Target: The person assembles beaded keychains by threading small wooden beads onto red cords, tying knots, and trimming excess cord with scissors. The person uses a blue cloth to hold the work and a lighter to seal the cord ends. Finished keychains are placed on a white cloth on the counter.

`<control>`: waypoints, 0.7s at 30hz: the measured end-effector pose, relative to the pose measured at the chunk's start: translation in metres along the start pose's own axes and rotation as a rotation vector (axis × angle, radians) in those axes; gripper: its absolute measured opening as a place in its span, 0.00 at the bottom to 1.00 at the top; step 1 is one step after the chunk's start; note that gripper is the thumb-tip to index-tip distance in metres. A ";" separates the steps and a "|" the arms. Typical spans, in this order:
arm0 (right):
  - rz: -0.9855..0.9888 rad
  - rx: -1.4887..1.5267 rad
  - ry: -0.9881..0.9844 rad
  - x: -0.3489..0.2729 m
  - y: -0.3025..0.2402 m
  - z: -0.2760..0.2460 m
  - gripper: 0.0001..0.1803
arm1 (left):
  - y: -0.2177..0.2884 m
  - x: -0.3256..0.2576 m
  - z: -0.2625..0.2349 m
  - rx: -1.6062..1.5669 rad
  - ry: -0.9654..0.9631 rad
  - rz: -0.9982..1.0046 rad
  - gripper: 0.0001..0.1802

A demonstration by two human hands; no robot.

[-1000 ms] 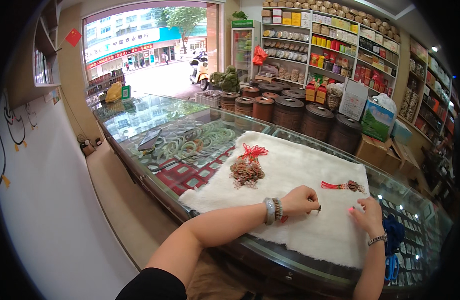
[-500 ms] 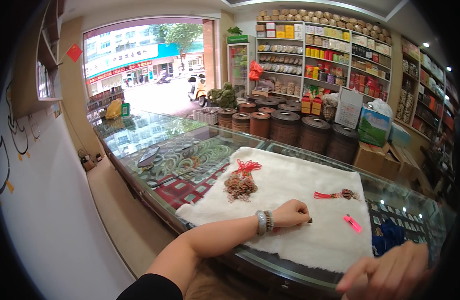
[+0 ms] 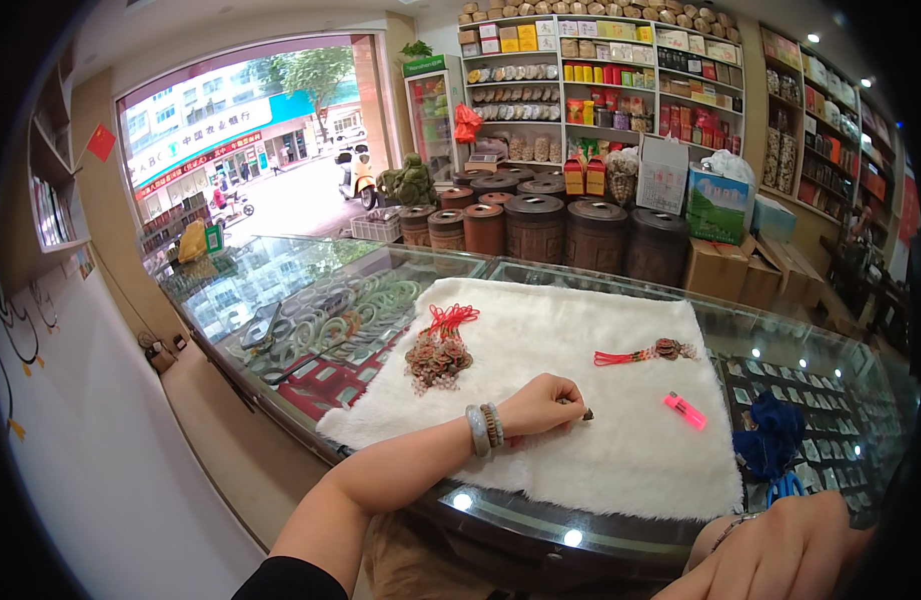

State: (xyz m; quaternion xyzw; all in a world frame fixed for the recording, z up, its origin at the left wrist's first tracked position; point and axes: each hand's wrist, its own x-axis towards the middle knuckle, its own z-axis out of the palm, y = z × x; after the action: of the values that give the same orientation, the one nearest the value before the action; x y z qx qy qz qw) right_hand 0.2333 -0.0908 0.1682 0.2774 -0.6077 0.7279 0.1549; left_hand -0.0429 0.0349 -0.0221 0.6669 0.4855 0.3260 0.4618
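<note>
My left hand point(image 3: 542, 404) rests on a white fluffy mat point(image 3: 620, 460), closed round a small bronze-coloured charm point(image 3: 587, 413) whose dark end shows past the fingertips. A bit of red shows under its wrist. My right hand point(image 3: 780, 550) is at the lower right corner, off the mat, fingers stretched down and left; the lower edge cuts off their tips. Beside it is a skin-toned shape with a band, which I cannot make out. A pile of coin charms with red cords point(image 3: 440, 360) lies at left on the mat, a smaller bunch point(image 3: 670, 349) at right. Nearer lies a pink lighter point(image 3: 684, 410).
The mat covers part of a glass display counter point(image 3: 815, 345) holding bangles point(image 3: 335, 330) and small pieces. At the mat's right are a dark blue cloth bundle point(image 3: 770, 432) and blue handles point(image 3: 783, 488). Brown lidded bins point(image 3: 595, 240) and cardboard boxes point(image 3: 718, 272) stand behind.
The whole view has shifted, so the counter sits further left. My left hand keeps its hold on the mat. My right hand has turned, and a banded shape now shows beside it.
</note>
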 end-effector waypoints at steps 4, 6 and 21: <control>-0.008 0.001 0.012 -0.001 0.003 -0.001 0.45 | -0.002 0.001 0.001 -0.007 -0.023 0.001 0.11; -0.007 0.000 0.005 0.000 0.004 -0.002 0.45 | -0.003 0.001 0.000 -0.021 -0.015 0.019 0.11; -0.041 0.027 -0.007 0.006 0.010 -0.007 0.47 | 0.005 -0.003 0.001 -0.033 -0.026 0.010 0.10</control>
State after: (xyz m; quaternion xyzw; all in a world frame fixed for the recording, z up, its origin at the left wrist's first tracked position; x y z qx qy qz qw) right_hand 0.2215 -0.0867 0.1627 0.2944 -0.5927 0.7316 0.1640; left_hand -0.0411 0.0313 -0.0179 0.6659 0.4707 0.3275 0.4773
